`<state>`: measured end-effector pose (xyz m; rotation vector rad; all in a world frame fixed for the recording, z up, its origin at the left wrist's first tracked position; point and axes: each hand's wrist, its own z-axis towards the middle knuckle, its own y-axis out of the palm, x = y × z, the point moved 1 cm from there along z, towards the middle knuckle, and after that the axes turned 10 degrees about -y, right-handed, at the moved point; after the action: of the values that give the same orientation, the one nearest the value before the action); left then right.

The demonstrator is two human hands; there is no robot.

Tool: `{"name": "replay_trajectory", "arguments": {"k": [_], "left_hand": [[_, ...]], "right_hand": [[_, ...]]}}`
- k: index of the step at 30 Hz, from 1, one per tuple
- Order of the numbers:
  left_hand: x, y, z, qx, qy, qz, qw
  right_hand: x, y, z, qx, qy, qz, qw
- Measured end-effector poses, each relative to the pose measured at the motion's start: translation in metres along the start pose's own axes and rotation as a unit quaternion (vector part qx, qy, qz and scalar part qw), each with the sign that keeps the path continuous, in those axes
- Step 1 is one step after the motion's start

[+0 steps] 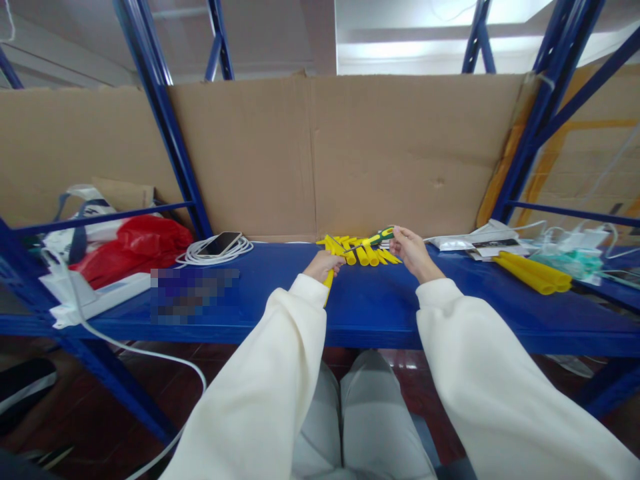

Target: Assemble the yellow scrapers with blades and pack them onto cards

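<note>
Two hands meet over a pile of yellow plastic pieces on a blue shelf.

The left hand point(323, 265), at about 11 o'clock from the lap, is closed round a yellow piece point(329, 277) whose lower end pokes out below the fist; its top is hidden by the fingers. The screwdriver point(371, 239), green and yellow in the handle with a thin metal shaft, points toward that hand. The right hand point(411, 252), at 1 o'clock, pinches the handle's end. The yellow pile point(367, 254) behind is too jumbled to count.
</note>
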<state>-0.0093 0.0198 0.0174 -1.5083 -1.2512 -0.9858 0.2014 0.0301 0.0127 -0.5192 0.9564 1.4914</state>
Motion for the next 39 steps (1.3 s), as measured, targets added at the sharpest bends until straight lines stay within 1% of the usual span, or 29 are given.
{"name": "replay_trajectory", "arguments": {"k": [4, 9, 14, 18, 21, 26, 28, 35, 39], "left_hand": [[0.000, -0.001, 0.003, 0.001, -0.005, 0.001, 1.000], [-0.002, -0.001, 0.007, 0.000, -0.006, -0.005, 1.000], [-0.002, 0.000, 0.005, -0.004, -0.002, 0.004, 1.000], [-0.001, 0.000, 0.003, -0.003, 0.001, 0.003, 1.000], [-0.001, 0.000, 0.004, -0.003, -0.001, 0.001, 1.000], [-0.002, 0.000, 0.005, 0.006, -0.001, 0.007, 1.000], [-0.002, 0.000, 0.005, 0.007, 0.000, 0.007, 1.000], [0.000, 0.000, 0.001, 0.010, 0.001, 0.004, 1.000], [0.000, 0.000, 0.000, 0.013, -0.001, 0.006, 1.000]], "right_hand": [[-0.002, 0.001, -0.002, -0.015, -0.017, 0.017, 1.000], [0.004, -0.001, 0.002, 0.012, -0.039, -0.012, 0.999], [0.008, -0.002, 0.004, 0.029, -0.035, -0.019, 0.999], [0.007, -0.002, 0.003, 0.044, -0.043, -0.050, 0.997], [0.004, -0.001, 0.001, 0.029, -0.035, -0.049, 0.998], [-0.002, 0.001, -0.002, -0.014, -0.008, 0.013, 1.000], [-0.004, 0.002, -0.002, -0.020, -0.006, 0.024, 0.999], [-0.003, 0.002, -0.003, 0.015, -0.002, -0.020, 1.000], [-0.003, 0.003, -0.005, 0.021, 0.001, -0.045, 0.999]]}}
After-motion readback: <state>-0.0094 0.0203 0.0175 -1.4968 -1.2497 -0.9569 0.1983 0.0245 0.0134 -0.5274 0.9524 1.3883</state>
